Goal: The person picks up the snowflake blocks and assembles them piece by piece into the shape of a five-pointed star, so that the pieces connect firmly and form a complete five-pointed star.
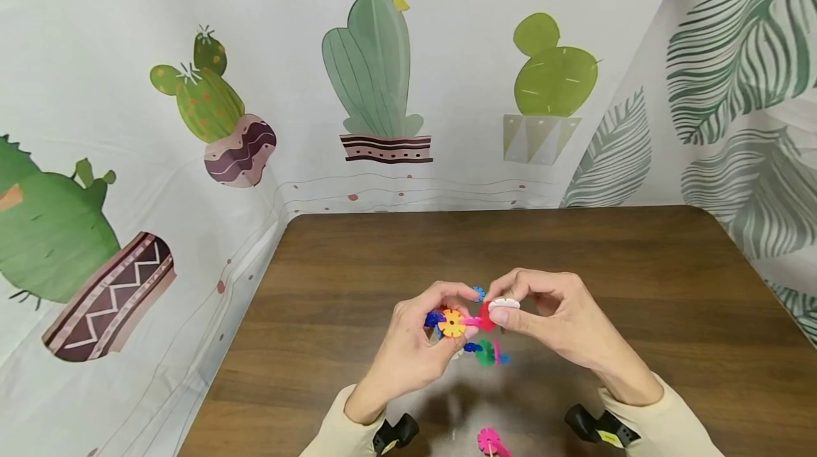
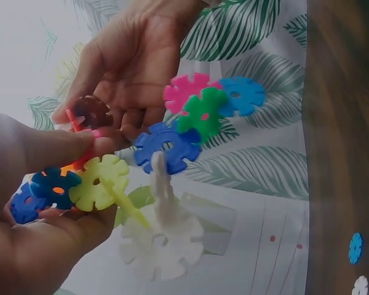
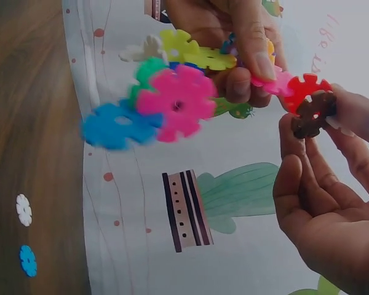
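Observation:
My left hand [image 1: 418, 340] holds a chain of joined plastic snowflake discs, its thumb and fingers around the pink disc [image 3: 273, 82] and the part beside it. Yellow [image 2: 99, 182], dark blue [image 2: 166, 149], white [image 2: 162, 246], green [image 2: 203, 117] and light blue [image 2: 243, 95] discs belong to this chain and hang off below the hand. A red disc [image 3: 307, 91] extends from the pink one toward my right hand [image 1: 562, 308]. Between its thumb and fingers, the right hand pinches a brown disc [image 3: 313, 114] against the red one. A white disc [image 1: 504, 303] shows at the same fingertips.
On the brown wooden table [image 1: 306, 287], a loose blue disc [image 3: 28, 260] and white disc [image 3: 24, 209] lie apart from the hands. Pink pieces [image 1: 489, 439] are at the near edge of the head view. A cactus-print cloth [image 1: 459, 88] hangs behind the table.

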Motion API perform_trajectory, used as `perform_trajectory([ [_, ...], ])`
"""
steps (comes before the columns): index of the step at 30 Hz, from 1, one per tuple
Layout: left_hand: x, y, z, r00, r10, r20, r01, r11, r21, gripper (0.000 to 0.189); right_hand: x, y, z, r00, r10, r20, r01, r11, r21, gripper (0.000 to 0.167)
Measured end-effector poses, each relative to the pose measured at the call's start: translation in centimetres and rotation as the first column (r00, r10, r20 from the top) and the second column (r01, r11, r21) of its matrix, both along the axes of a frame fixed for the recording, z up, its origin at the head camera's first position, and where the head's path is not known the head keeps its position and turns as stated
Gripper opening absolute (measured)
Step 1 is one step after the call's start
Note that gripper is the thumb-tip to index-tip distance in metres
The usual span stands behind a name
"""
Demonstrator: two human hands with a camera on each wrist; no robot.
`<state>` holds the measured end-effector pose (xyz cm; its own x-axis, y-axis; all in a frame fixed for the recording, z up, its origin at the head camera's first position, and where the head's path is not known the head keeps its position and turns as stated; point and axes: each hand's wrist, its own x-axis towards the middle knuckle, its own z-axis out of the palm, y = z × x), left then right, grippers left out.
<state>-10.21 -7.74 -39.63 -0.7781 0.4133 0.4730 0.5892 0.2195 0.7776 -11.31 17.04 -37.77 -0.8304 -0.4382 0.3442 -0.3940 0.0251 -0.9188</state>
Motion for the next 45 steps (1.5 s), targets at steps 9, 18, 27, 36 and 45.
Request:
perform_trajectory([
  [9, 0.2, 0.1, 0.0, 1.000, 0.003, 0.023, -0.005, 0.998, 0.055, 0.034, 0.1, -0.7, -1.8, 0.999, 0.039, 0.017, -0.034, 0.975, -0.218, 0.027],
  [18, 0.4, 0.1, 0.1, 0.999, -0.020, 0.046, 0.017, 0.998, 0.057, 0.024, -0.1, -1.4, -2.8, 0.996, 0.076, -0.047, -0.087, 0.942, -0.325, 0.027],
  [27, 0.4, 0.5, -0.1, 0.995, 0.036, 0.096, -0.043, 0.997, 0.066, 0.035, -0.1, -1.2, -2.3, 0.999, -0.035, 0.005, 0.036, 0.978, -0.206, 0.025],
  [36, -0.4, -0.2, 0.0, 0.991, 0.049, 0.123, -0.055, 0.998, 0.044, 0.052, -0.5, -1.4, -1.3, 0.991, -0.131, 0.030, 0.134, 0.981, -0.144, 0.011],
  [45, -1.0, -1.0, 0.4, 0.992, 0.123, -0.002, -0.123, 0.989, -0.077, 0.063, -1.3, -2.7, -0.5, 0.973, -0.125, -0.194, 0.139, 0.988, 0.061, 0.024],
])
